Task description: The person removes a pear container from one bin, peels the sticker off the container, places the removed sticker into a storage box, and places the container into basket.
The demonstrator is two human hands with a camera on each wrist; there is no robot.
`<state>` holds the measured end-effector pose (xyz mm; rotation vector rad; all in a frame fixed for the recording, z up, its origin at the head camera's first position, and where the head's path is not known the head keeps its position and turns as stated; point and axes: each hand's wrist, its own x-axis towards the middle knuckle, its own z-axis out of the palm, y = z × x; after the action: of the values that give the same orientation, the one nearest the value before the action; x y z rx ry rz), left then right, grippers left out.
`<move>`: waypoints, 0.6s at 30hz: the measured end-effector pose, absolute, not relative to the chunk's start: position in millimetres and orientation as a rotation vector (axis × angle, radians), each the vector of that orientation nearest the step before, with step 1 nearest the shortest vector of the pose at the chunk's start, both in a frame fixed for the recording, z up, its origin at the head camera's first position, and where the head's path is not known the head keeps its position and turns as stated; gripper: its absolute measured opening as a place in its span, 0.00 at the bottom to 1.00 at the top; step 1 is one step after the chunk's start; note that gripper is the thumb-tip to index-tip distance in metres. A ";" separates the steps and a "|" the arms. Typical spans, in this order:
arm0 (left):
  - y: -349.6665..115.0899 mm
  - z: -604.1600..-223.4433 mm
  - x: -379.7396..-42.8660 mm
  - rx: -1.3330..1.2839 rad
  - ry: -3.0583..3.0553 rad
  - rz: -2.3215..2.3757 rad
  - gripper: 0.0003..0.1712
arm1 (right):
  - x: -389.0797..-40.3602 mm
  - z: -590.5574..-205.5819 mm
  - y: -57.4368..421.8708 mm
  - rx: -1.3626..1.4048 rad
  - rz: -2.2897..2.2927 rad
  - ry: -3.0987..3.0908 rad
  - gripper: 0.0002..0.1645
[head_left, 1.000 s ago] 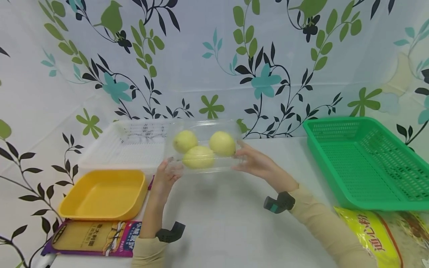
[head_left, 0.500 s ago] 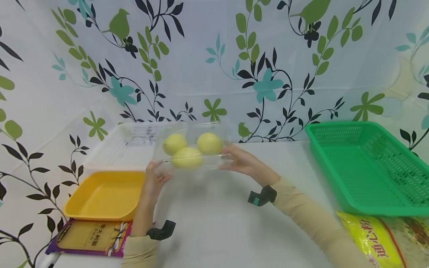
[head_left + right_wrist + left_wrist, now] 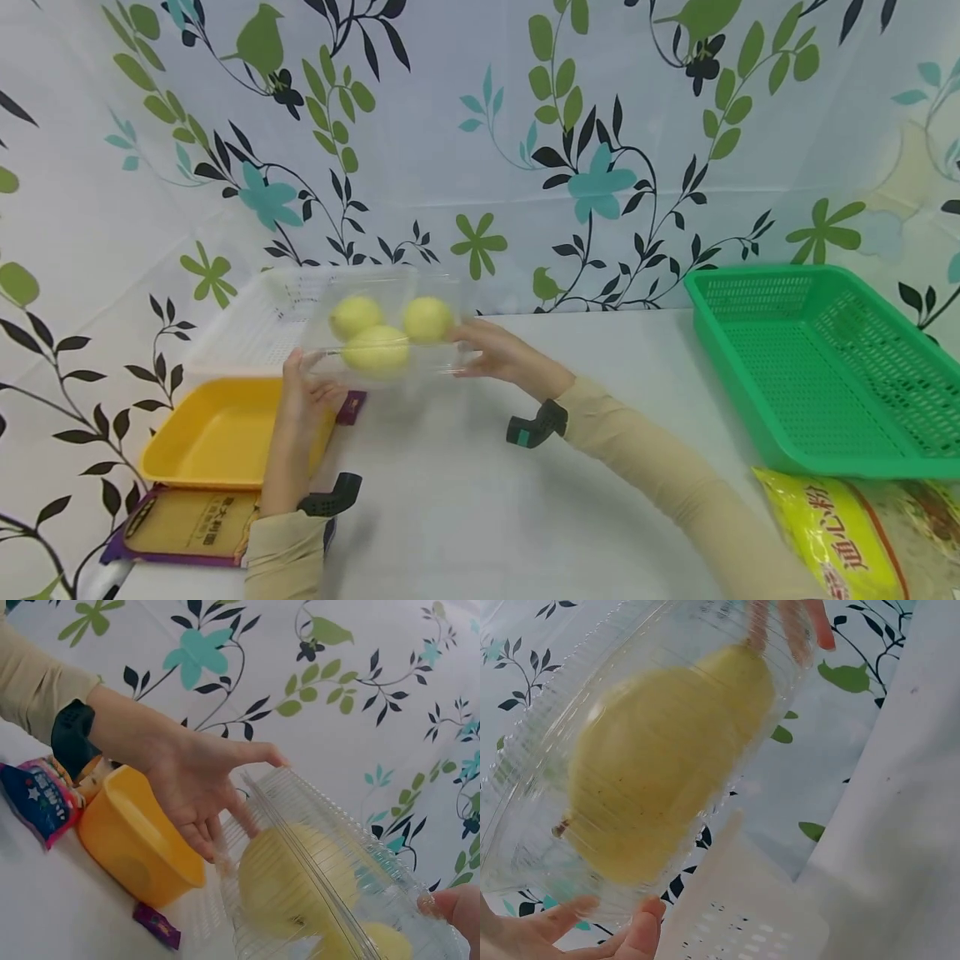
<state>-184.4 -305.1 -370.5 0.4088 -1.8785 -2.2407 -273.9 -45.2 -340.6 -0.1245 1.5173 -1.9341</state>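
A clear plastic clamshell box (image 3: 435, 363) with three yellow fruits (image 3: 377, 350) inside is held up between both hands. My left hand (image 3: 302, 396) grips its left end, and my right hand (image 3: 506, 354) pinches the right end between thumb and fingers. Seen from the left wrist, the ribbed plastic wall (image 3: 536, 769) covers the fruits, and one shows a small brown stem end. In the right wrist view my left hand (image 3: 199, 780) spreads its thumb and fingers over the box corner. The box overlaps the right part of a white perforated basket (image 3: 255, 333) in the head view.
A yellow tub (image 3: 202, 433) stands in front of the white basket, with a pasta packet (image 3: 195, 525) before it. A small purple sachet (image 3: 351, 407) lies beside the tub. At right are a green basket (image 3: 847, 367) and a yellow noodle bag (image 3: 840, 533).
Both hands have carried the clear box with the fruits leftward, over more of the white basket. The left arm now crosses in front of the yellow tub.
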 end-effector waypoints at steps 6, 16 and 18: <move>-300.8 -362.7 -179.8 0.489 -1.709 -2.370 0.44 | -274.8 -340.2 -65.1 -0.119 -1.913 1.595 0.27; -311.8 -351.1 -186.8 0.529 -1.626 -2.477 0.48 | -282.2 -338.7 -83.9 -0.064 -2.106 1.487 0.30; -315.1 -351.8 -186.2 0.536 -1.620 -2.496 0.49 | -279.2 -342.8 -86.9 -0.053 -2.116 1.505 0.34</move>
<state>-186.2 -315.1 -351.8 0.5358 -1.6202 -2.4964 -279.2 -86.9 -342.8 -0.0531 1.5051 -2.1159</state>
